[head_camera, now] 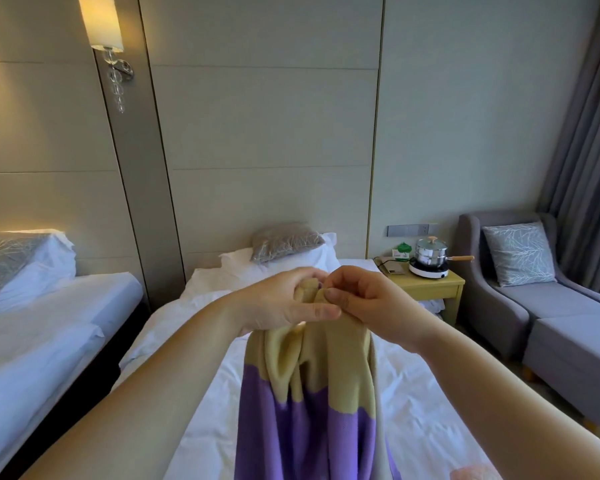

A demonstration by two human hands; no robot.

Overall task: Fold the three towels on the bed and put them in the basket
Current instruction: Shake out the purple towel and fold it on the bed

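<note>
A towel [309,393], yellowish-green at the top and purple lower down, hangs in the air in front of the person, held up by its top edge above a white bed [413,393]. Both hands meet at that top edge and touch each other. The left hand [284,301] has its fingers curled round a bunched fold of the yellowish cloth, with the thumb lying along the front. The right hand [357,299] pinches the cloth just beside it between thumb and bent fingers. The towel drops in loose folds and runs past the bottom of the view, so its lower end is hidden.

On the bed at the bottom right is a small pinkish patch [475,472], too cut off to identify. At the head of the bed a grey patterned cushion [284,242] rests on white pillows. Right of the bed, a wooden bedside table [433,289] bears a lidded steel pot [430,252] on a round hotplate [428,270]. Further right are a grey armchair [478,289], a matching footstool [575,344] and grey curtains [582,116]. To the left stand a second bed [49,306] and a lit wall lamp [101,26]
</note>
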